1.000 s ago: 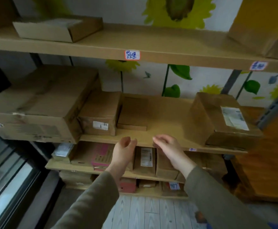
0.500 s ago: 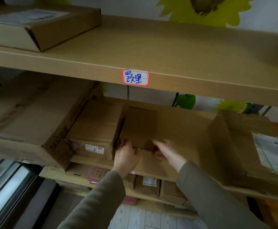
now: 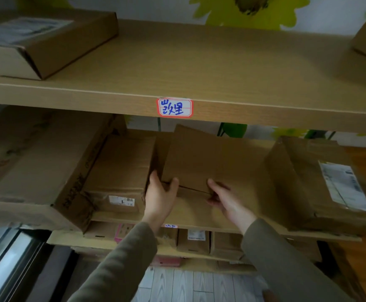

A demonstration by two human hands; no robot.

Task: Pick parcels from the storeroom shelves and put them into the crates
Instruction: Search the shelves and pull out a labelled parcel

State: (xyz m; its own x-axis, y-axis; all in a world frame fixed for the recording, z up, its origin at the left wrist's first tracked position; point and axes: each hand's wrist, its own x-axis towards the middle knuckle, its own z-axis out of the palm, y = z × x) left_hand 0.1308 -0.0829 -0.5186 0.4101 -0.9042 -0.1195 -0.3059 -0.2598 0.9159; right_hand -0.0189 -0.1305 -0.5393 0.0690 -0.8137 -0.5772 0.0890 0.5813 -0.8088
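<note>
A flat brown cardboard parcel [image 3: 190, 162] lies on the middle shelf [image 3: 195, 216], its near edge lifted and its far end tilted. My left hand [image 3: 159, 197] grips its near left corner, thumb on top. My right hand [image 3: 223, 199] holds the near edge further right, thumb on top and fingers under it. No crate is in view.
A taller box [image 3: 123, 168] stands right beside the parcel on the left, next to a large carton [image 3: 31, 166]. A labelled box [image 3: 321, 182] sits to the right. The upper shelf [image 3: 177, 90] hangs close above. Smaller parcels [image 3: 193, 240] fill the lower shelf.
Both hands went from hovering at the shelf edge onto the flat parcel and took hold of its near edge. The parcel has tilted up and shifted towards me. My view moved closer.
</note>
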